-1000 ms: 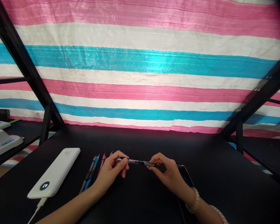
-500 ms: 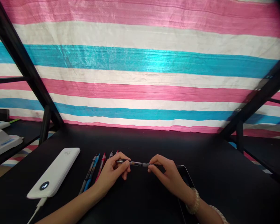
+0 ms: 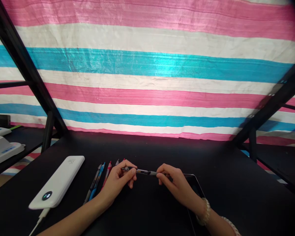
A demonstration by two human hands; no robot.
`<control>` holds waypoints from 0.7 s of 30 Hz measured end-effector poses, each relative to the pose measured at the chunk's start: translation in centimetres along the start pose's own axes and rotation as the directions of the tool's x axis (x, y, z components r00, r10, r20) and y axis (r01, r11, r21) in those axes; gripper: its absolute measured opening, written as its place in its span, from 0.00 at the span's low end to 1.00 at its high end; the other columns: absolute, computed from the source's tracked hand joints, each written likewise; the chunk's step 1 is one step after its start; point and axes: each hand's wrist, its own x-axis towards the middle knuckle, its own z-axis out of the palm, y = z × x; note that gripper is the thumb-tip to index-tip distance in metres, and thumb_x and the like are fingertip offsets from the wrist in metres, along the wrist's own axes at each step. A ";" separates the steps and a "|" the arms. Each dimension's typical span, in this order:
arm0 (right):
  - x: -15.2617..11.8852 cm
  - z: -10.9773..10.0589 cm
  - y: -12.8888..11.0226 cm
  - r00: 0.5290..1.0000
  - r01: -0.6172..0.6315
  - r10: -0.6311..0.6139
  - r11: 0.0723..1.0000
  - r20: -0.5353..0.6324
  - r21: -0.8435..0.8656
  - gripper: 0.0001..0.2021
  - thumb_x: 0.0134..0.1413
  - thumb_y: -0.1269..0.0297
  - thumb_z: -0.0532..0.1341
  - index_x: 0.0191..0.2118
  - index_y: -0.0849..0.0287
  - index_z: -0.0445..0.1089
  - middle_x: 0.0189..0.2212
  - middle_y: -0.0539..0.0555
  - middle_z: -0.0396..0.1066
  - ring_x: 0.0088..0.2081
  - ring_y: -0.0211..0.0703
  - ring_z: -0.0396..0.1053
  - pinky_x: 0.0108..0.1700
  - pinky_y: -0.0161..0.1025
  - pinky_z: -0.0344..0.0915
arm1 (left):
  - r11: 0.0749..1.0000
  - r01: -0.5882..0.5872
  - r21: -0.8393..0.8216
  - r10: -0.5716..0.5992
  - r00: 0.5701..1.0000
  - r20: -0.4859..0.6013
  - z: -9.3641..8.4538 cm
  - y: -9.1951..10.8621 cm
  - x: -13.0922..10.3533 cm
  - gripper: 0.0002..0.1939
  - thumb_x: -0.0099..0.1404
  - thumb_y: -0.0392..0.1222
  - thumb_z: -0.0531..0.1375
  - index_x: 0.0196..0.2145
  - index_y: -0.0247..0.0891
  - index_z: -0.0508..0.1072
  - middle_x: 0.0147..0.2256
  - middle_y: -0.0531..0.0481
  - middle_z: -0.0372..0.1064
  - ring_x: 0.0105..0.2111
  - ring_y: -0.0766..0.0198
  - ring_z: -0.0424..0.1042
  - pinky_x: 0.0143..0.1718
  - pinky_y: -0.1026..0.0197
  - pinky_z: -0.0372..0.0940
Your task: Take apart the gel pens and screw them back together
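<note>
A slim dark pen (image 3: 143, 171) with a grey grip section lies level between my hands, above the black table (image 3: 137, 209). My left hand (image 3: 120, 178) pinches its clip end between thumb and fingers. At the other end, my right hand (image 3: 170, 178) closes its fingertips on the grey grip, hiding the tip. Beside my left hand lie several pens, among them a blue pen (image 3: 97, 181), a black pen (image 3: 91, 185) and a red pen (image 3: 107, 172); my hand partly covers some of them.
A white power bank (image 3: 60, 180) with a lit display and a plugged-in cable (image 3: 40, 218) lies at left. Under my right forearm is a dark tablet-like device (image 3: 195, 183). Black frame bars (image 3: 36, 88) slant up both sides, with a striped sheet (image 3: 147, 98) behind.
The grey grip now sits flush against the pen's barrel, where a small break showed before. My right hand has shifted very slightly; my left hand is nearly still.
</note>
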 end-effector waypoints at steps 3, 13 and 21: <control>0.1 0.1 0.1 1.000 -0.010 0.010 1.000 0.002 0.000 0.06 0.61 0.69 0.62 0.43 0.56 0.69 0.26 0.45 0.69 0.27 0.38 0.64 0.30 0.33 0.58 | 1.000 0.001 0.001 -0.001 1.000 -0.006 0.0 0.0 0.1 0.17 0.62 0.53 0.66 0.36 0.35 0.73 0.23 0.55 0.70 0.18 0.71 0.66 0.23 0.67 0.58; 0.0 0.0 -0.1 0.999 0.007 -0.006 1.000 0.034 -0.022 0.02 0.65 0.67 0.59 0.41 0.56 0.69 0.28 0.47 0.70 0.28 0.38 0.66 0.31 0.33 0.58 | 1.000 0.003 -0.016 -0.004 1.000 -0.008 -0.1 -0.1 -0.1 0.16 0.63 0.53 0.66 0.36 0.35 0.73 0.23 0.56 0.70 0.18 0.72 0.65 0.24 0.67 0.57; -0.1 0.0 0.0 1.000 0.013 -0.011 0.998 0.026 -0.058 0.09 0.67 0.68 0.57 0.32 0.57 0.68 0.26 0.47 0.69 0.28 0.38 0.65 0.31 0.33 0.57 | 1.000 0.007 -0.011 -0.007 1.000 -0.023 0.0 -0.1 -0.1 0.17 0.62 0.53 0.66 0.35 0.35 0.73 0.22 0.55 0.69 0.18 0.71 0.64 0.23 0.66 0.57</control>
